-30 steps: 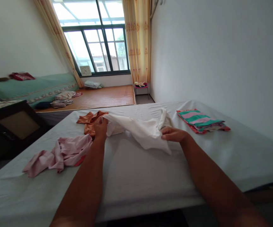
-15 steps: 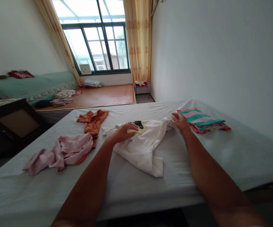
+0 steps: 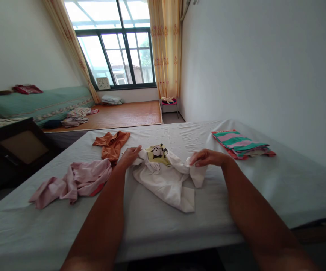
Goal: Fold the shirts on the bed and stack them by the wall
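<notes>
A white T-shirt (image 3: 163, 184) with a yellow-and-black cartoon print lies crumpled in front of me. At its upper left, my left hand (image 3: 130, 156) is closed on the cloth near a sleeve. My right hand (image 3: 206, 157) pinches the shirt's right side, and a fold of cloth hangs below the fingers. Left of the shirt are a loose orange-brown garment (image 3: 112, 145) and a rumpled pink garment (image 3: 81, 178) with a red patch at its edge. To the right, a stack of folded clothes (image 3: 241, 143) has a green-and-pink striped piece on top.
Everything lies on a bed with a pale sheet (image 3: 157, 237), beside a white wall on the right. Beyond it stands another bed with a brown mat (image 3: 129, 114). A dark cabinet (image 3: 21, 150) is at the left, and a small pink stool (image 3: 170, 102) stands below the curtain.
My left hand has moved left from the print to the shirt's left edge and gripped it. My right hand has come nearer and inward, drawing the shirt's right side with it.
</notes>
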A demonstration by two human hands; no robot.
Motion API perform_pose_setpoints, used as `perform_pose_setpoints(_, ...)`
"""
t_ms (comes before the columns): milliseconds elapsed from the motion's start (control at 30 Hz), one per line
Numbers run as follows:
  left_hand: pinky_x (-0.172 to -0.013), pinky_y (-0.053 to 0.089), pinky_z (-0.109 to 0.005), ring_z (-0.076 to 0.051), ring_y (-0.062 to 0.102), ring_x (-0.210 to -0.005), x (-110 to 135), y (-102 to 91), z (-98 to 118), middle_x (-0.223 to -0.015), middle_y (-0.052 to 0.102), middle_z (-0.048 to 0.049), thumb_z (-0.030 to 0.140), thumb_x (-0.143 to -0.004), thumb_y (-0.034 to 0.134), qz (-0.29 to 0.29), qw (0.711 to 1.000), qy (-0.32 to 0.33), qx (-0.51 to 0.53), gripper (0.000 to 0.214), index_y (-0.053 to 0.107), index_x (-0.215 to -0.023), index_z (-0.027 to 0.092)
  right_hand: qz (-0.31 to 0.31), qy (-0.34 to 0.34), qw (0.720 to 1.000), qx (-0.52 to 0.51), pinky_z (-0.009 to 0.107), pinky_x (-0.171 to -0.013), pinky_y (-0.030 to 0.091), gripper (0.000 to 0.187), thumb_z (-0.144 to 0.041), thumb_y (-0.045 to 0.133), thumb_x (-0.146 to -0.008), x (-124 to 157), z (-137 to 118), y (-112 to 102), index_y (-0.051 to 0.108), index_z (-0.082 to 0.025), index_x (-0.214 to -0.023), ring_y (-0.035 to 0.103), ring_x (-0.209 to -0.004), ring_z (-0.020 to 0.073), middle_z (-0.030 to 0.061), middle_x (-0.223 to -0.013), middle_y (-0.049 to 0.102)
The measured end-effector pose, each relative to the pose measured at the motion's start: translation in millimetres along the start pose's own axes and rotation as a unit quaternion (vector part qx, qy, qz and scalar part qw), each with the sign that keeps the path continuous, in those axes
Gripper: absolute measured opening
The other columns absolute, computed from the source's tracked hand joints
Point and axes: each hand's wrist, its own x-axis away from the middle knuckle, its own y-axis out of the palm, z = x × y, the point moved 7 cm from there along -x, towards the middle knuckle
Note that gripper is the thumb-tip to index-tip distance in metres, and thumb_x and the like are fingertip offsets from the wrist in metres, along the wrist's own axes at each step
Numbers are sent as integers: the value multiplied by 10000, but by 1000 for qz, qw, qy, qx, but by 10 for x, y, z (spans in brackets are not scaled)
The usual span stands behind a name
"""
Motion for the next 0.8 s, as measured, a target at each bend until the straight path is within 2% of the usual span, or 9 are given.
perform_pose_setpoints(67,-618,449,-270,-217,618,-661,-26,-99,-13,-594,637,-34,384,-631,723,42,999,8,-12,213,672,-671,181,13,-3,1000,-5,299,-808,497,367,-447,673,-767,1,-26,-17,730,-134,-951,637,-881,189,77,-933,708)
perform_pose_setpoints(167,-793,459,-318,-276,635,-907,-61,-267,-18,-792,697,-84,286,-534,760,103,989,38,-96,214,668,-708,202,180,26,983,20,262,-676,498,425,-519,619,-796,-71,106,-190,702,-146,-981,619,-769,159,80,-921,697)
perform_pose_setpoints(233,-890,425,-362,-329,601,-1037,-77,-310,-54,-877,707,-119,196,-433,784,108,984,37,-135,279,658,-682,208,233,48,968,81,269,-673,499,444,-509,674,-742,-147,195,-183,692,-166,-1024,619,-793,172,90,-993,692)
perform_pose_setpoints(300,-908,411,-389,-360,601,-1038,-81,-299,-96,-870,711,-135,130,-370,780,93,985,27,-140,319,659,-653,211,196,52,968,149,285,-714,500,455,-476,715,-700,-250,223,-45,694,-186,-1050,621,-816,181,90,-1050,685)
perform_pose_setpoints(400,-830,443,-353,-335,644,-912,-66,-229,-103,-799,720,-102,112,-342,767,63,988,27,-138,330,685,-638,232,78,39,976,197,273,-731,484,413,-466,700,-714,-326,179,219,709,-197,-1026,615,-798,167,65,-1016,693)
perform_pose_setpoints(500,-657,450,-278,-255,645,-705,-36,-128,-49,-670,703,-40,160,-377,749,18,983,45,-175,238,698,-591,248,-16,48,977,206,229,-618,442,376,-476,679,-725,-293,121,378,718,-173,-945,580,-705,144,24,-827,684)
perform_pose_setpoints(600,-543,402,-251,-206,589,-562,7,-58,28,-541,642,-13,194,-422,742,-20,972,67,-226,139,698,-546,239,-45,44,975,212,215,-531,369,345,-482,624,-763,-250,63,399,709,-152,-816,510,-592,118,-24,-643,606)
perform_pose_setpoints(700,-544,389,-263,-211,569,-555,42,-77,121,-526,616,-20,239,-489,757,-21,965,79,-250,131,733,-617,228,29,22,972,230,230,-559,375,328,-440,541,-822,-220,-19,245,702,-164,-745,531,-609,134,-24,-628,609)
perform_pose_setpoints(800,-632,418,-278,-231,589,-654,78,-188,299,-603,631,-28,271,-568,749,47,960,124,-245,147,747,-710,236,185,10,948,257,266,-661,426,290,-384,508,-847,-128,-144,-49,727,-202,-793,609,-722,180,6,-752,701)
